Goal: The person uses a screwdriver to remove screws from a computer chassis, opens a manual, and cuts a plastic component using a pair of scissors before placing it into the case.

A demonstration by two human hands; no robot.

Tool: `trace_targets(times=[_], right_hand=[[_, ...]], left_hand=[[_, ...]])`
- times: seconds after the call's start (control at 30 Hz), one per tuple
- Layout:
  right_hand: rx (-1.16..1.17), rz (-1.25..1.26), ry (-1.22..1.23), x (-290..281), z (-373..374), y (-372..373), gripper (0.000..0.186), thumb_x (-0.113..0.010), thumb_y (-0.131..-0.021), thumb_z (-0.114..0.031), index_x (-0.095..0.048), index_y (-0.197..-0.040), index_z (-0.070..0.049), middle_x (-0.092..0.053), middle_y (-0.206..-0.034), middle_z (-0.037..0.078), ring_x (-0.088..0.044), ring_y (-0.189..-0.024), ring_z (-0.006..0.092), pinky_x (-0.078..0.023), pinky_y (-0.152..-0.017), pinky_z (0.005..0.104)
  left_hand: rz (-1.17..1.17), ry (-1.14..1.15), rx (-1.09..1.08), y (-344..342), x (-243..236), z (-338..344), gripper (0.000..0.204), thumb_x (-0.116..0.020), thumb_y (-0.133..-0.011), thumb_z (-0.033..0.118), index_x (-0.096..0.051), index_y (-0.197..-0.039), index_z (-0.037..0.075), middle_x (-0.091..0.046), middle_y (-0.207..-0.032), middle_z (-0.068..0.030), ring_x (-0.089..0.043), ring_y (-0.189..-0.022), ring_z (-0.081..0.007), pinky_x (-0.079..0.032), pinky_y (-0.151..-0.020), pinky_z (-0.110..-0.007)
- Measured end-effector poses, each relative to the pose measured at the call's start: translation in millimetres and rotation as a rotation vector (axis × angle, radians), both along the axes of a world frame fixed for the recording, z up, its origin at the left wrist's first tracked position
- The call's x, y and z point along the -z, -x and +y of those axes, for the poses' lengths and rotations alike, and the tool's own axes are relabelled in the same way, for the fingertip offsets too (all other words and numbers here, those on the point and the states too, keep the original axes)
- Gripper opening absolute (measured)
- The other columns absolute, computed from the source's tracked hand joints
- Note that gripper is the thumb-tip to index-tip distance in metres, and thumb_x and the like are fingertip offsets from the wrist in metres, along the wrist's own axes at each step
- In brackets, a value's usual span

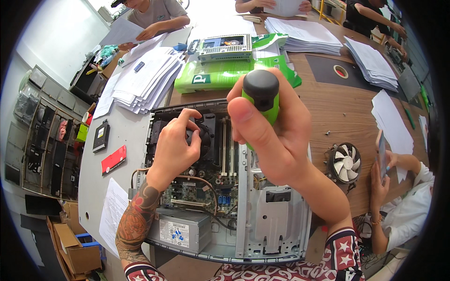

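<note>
An open desktop computer case lies on the table, its green motherboard and black cooler fan exposed. My left hand rests on top of the cooler fan, fingers curled over it. My right hand grips a screwdriver with a green handle and black cap, held upright over the memory slots; its shaft is hidden behind my hand. A grey power supply sits at the case's near left corner.
A loose heatsink fan lies right of the case. Paper stacks, green paper packs and another computer unit lie beyond. A seated person's hand holds a phone at right. Other people sit at the far side.
</note>
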State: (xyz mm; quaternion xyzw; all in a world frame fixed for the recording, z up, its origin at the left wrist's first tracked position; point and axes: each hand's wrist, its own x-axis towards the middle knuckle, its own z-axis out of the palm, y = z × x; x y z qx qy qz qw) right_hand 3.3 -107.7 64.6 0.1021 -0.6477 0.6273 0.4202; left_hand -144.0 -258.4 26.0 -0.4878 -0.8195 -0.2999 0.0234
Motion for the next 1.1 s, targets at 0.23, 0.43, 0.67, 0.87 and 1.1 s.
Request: trace_targets(times=[0.23,0.43,0.67,0.87,1.1], right_hand=[[0.021,0.005,-0.010,-2,0,0,0.020,-0.060,-0.097,-0.018,-0.054,-0.104,0.000,-0.056,-0.080,0.002,-0.052,-0.060,0.0059,-0.041,-0.054,0.0211],[0.033,0.024,-0.013,-2,-1,2,0.021,-0.058,-0.098,-0.020,-0.054,-0.103,0.000,-0.054,-0.070,0.001,-0.051,-0.057,0.0060,-0.039,-0.052,0.0213],[0.052,-0.008,-0.019,1,0,2,0.028,-0.059,-0.098,-0.027,-0.054,-0.104,0.000,-0.055,-0.069,0.001,-0.050,-0.056,0.0062,-0.037,-0.052,0.0208],[0.070,-0.003,-0.035,-1,-2,1,0.030,-0.058,-0.098,-0.030,-0.054,-0.103,-0.001,-0.056,-0.068,0.002,-0.049,-0.055,0.0060,-0.036,-0.051,0.0207],[0.056,0.014,-0.020,0,-3,-2,0.024,-0.059,-0.098,-0.023,-0.054,-0.104,0.000,-0.055,-0.069,0.001,-0.050,-0.056,0.0060,-0.037,-0.052,0.0207]], left_hand=[[0.089,-0.041,0.077,6,7,3,0.027,-0.062,-0.078,0.002,-0.057,-0.105,0.006,-0.064,-0.077,-0.0079,-0.057,-0.073,-0.0289,-0.046,-0.068,-0.041],[-0.014,-0.021,0.170,5,6,3,0.022,-0.064,-0.080,0.003,-0.059,-0.101,0.006,-0.063,-0.076,-0.0091,-0.059,-0.076,-0.0280,-0.047,-0.070,-0.040],[0.025,-0.026,0.210,-3,7,5,0.014,-0.065,-0.082,0.006,-0.060,-0.095,0.006,-0.055,-0.069,-0.0068,-0.053,-0.067,-0.0242,-0.043,-0.066,-0.039],[0.307,0.065,0.029,10,16,-2,0.013,-0.068,-0.081,0.013,-0.063,-0.089,0.004,-0.057,-0.088,-0.0121,-0.056,-0.088,-0.0307,-0.046,-0.080,-0.041],[0.104,-0.002,0.093,9,15,1,0.013,-0.070,-0.079,0.012,-0.064,-0.085,0.003,-0.057,-0.087,-0.0112,-0.056,-0.087,-0.0302,-0.045,-0.080,-0.040]])
